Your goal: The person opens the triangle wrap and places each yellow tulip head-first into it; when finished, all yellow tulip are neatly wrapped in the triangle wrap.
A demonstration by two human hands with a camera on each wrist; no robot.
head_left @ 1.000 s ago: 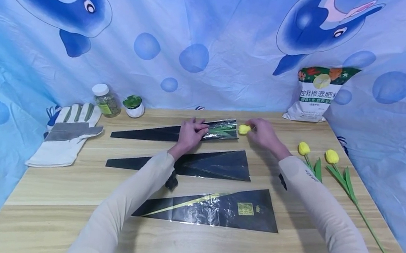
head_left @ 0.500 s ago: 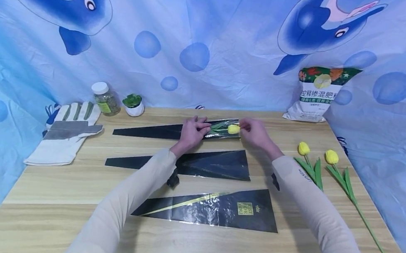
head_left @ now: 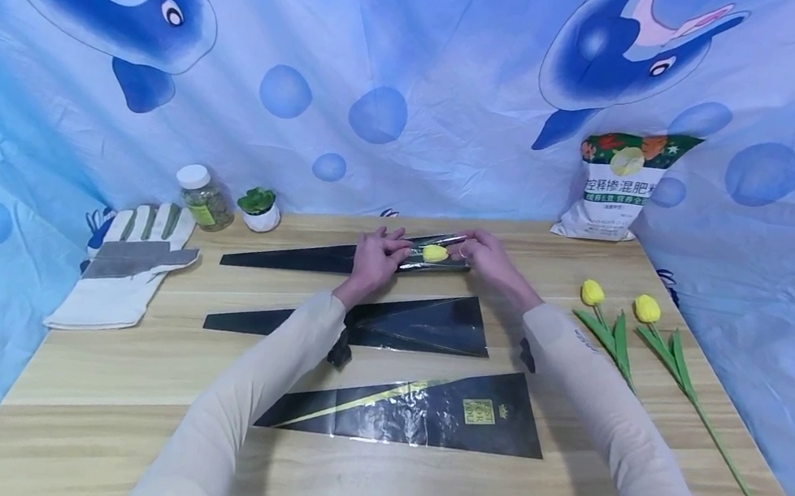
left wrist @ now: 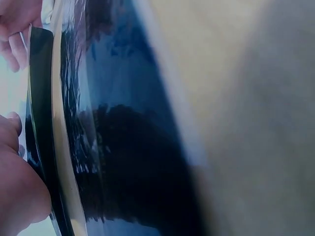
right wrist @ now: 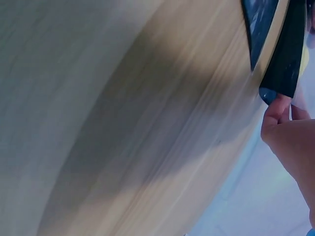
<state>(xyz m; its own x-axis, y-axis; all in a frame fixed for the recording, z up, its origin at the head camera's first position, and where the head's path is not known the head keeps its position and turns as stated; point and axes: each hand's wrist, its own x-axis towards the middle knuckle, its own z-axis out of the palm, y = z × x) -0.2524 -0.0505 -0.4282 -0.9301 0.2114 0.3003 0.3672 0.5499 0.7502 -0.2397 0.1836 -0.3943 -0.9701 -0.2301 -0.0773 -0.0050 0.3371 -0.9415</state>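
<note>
Both hands, left hand (head_left: 374,258) and right hand (head_left: 482,255), pinch the far sleeve (head_left: 337,257) around a yellow tulip (head_left: 434,253); two loose tulips (head_left: 613,322) lie right on the counter (head_left: 414,487).

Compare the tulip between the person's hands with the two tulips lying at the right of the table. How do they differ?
The held tulip lies inside a black sleeve, gripped by the left hand and right hand; the two loose tulips lie bare and untouched on the table. Its stem is mostly hidden; theirs show, with green leaves. All have yellow heads.
</note>
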